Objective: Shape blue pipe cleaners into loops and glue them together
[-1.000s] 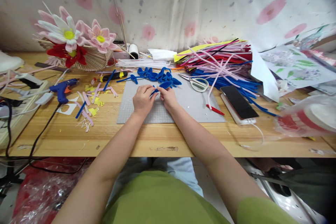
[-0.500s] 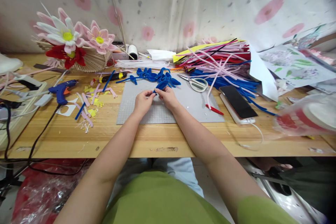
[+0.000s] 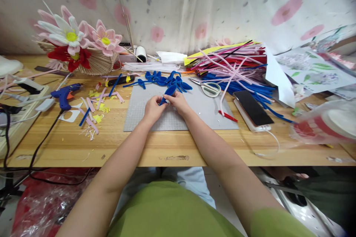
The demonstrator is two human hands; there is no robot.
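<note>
Between my two hands is a blue pipe-cleaner petal (image 3: 170, 90), held just above the grey cutting mat (image 3: 136, 116). My left hand (image 3: 154, 109) is closed on its lower end. The fingers of my right hand (image 3: 178, 101) pinch it from the other side, close to the left fingertips. Behind the hands, more bent blue pipe-cleaner pieces (image 3: 158, 79) lie along the mat's far edge. Scissors (image 3: 210, 89) rest to their right, and a red pen-like tool (image 3: 228, 116) lies near the mat's right side.
A blue glue gun (image 3: 64, 96) and pink and yellow scraps (image 3: 97, 109) lie on the left. Pipe-cleaner flowers (image 3: 72, 37) stand behind them. A pile of pipe cleaners (image 3: 236, 61) fills the back right. A phone (image 3: 254, 108) and a plastic-wrapped cup (image 3: 328, 122) sit on the right.
The blue petal has tilted more upright, with its lower end now showing between my fingers. My left hand has shifted slightly right; the things on the table lie as before.
</note>
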